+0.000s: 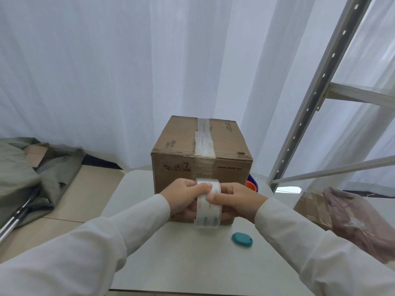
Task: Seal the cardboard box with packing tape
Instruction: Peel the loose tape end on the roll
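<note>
A closed cardboard box (177,150) stands on a small white table (192,259). Clear tape runs along its top seam and down the front face. A roll of clear packing tape (208,207) is held upright against the lower front of the box. My left hand (183,195) grips the roll from the left, thumb on its top. My right hand (237,198) grips it from the right, thumb pressed on the roll's outer face. Both sleeves are white.
A teal oval object (242,239) lies on the table near the front right. An orange and purple item (252,184) peeks out behind the box's right side. Right: a metal shelf frame (316,99), another carton (314,208), a pink bag (359,221). Left: grey-green cloth (32,176).
</note>
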